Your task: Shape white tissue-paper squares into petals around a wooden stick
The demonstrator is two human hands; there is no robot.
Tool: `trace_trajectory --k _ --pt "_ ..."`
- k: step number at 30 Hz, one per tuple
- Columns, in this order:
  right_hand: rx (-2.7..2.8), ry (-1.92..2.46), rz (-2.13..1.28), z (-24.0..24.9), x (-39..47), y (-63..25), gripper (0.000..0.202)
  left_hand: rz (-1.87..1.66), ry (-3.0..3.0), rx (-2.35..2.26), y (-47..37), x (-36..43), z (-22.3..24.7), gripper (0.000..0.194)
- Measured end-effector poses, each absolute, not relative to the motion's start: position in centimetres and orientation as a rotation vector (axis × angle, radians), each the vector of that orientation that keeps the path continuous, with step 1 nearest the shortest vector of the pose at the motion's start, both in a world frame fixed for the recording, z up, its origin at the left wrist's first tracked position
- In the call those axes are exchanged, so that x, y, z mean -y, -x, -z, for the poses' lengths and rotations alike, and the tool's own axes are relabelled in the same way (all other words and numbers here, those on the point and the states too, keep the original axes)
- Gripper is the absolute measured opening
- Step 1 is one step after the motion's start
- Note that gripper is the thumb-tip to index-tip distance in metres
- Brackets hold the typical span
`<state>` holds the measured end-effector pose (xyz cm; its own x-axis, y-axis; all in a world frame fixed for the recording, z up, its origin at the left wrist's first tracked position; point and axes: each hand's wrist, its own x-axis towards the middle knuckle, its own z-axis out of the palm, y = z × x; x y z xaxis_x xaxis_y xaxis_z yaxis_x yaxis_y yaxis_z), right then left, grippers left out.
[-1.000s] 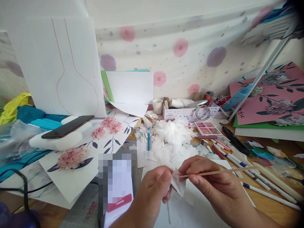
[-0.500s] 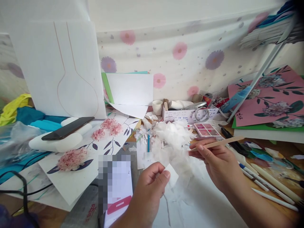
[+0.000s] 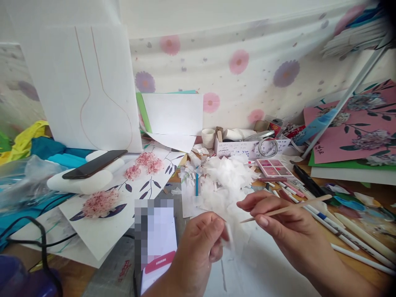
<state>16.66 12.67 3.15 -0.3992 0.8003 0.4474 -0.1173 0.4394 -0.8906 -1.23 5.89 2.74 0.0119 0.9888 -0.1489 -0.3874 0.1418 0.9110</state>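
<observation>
My left hand (image 3: 202, 243), low in the middle, pinches a small piece of thin white paper (image 3: 229, 235), seen almost edge-on. To its right, my right hand (image 3: 278, 220) grips a thin wooden stick (image 3: 287, 209) between thumb and fingers, its pointed end toward the left hand and apart from the paper. Behind both hands lies a pile of white tissue pieces (image 3: 227, 171). A white sheet (image 3: 256, 268) with a faint grey line is spread beneath the hands.
A lit phone (image 3: 161, 243) lies left of my left hand. Another phone (image 3: 95, 164) rests on a white stand. Flower pictures (image 3: 114, 222), a palette (image 3: 274, 168), paper cups (image 3: 208, 138) and several brushes (image 3: 359, 235) surround the work area.
The paper in my left hand has turned from facing the camera to nearly edge-on. My right hand and the stick have moved lower, and the stick's tip is now lower. The view has shifted slightly.
</observation>
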Motion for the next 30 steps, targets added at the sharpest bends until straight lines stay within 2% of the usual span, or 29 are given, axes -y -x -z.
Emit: trace_trajectory --k 4,8,11,15,30 --pt "1.497 0.486 -1.368 -2.9 -12.3 -16.6 0.012 -1.270 -0.759 -0.968 1.2 -5.9 -2.7 0.026" --pt "1.439 0.453 -1.445 -2.8 -12.1 -16.3 0.012 -1.304 -0.696 -0.988 1.0 -5.7 -2.8 0.031" --pt "1.482 0.417 -1.398 -2.8 -11.8 -16.3 0.014 -1.278 -0.682 -0.957 0.9 -5.6 -2.7 0.042" --pt "1.551 0.436 -1.327 -3.0 -11.5 -16.4 0.014 -1.237 -0.714 -0.902 1.0 -5.7 -2.3 0.029" --pt "1.728 0.525 -1.111 -4.3 -11.0 -16.2 0.011 -1.262 -0.720 -0.891 1.0 -5.7 -2.4 0.026"
